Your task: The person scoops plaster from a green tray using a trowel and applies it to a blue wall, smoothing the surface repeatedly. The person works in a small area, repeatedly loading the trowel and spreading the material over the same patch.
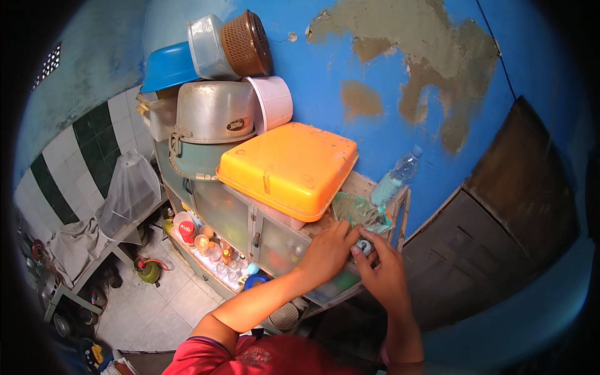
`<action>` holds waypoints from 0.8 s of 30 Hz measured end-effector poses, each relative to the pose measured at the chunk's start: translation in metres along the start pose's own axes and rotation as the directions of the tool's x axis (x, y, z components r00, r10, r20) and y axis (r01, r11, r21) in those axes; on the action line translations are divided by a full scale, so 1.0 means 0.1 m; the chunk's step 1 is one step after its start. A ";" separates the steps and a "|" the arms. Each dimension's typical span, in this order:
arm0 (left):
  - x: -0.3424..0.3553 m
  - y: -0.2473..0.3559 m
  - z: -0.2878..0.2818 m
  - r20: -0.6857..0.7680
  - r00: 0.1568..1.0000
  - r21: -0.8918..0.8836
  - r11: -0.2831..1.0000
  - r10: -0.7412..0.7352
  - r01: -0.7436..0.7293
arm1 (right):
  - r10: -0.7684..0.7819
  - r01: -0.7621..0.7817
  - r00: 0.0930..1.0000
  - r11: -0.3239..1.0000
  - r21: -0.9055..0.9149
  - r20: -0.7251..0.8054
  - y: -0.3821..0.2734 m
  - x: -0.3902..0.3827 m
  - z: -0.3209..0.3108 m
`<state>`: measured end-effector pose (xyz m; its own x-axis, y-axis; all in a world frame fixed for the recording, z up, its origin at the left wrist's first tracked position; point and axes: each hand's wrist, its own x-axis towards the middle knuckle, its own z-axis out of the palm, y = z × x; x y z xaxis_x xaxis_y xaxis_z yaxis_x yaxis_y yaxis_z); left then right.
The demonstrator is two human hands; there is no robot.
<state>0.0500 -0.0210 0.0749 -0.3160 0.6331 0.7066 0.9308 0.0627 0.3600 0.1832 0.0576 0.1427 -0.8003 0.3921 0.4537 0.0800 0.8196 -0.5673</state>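
Both hands meet at the right end of the cabinet top, beside a crumpled clear green plastic bag (359, 211). In my right hand (384, 272), between thumb and fingers, is a small round object (363, 247) with a pale top and a dark mark; its exact kind is too small to tell. My left hand (330, 249) has its fingers bent and pressed together right beside that object, and what they pinch is hidden. A clear plastic bottle (397, 177) with a blue cap leans just beyond the bag.
An orange plastic lid-like box (287, 165) covers much of the cabinet (275, 237). To its left stand a big metal pot (212, 109), basins and a brown basket (244, 47). Cups and glasses (215, 253) fill a low shelf. A small green gas cylinder (147, 270) stands on the floor.
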 end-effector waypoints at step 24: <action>-0.22 -0.19 0.23 -0.248 0.964 -0.275 0.961 -0.098 0.026 | 0.087 -0.074 0.996 0.955 -0.288 0.034 0.55 0.43 -0.21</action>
<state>0.0438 -0.0180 0.0386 -0.4408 0.4129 0.7970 0.8357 -0.1353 0.5323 0.1654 0.1284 0.1451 -0.8101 0.4478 0.3784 0.3065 0.8738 -0.3776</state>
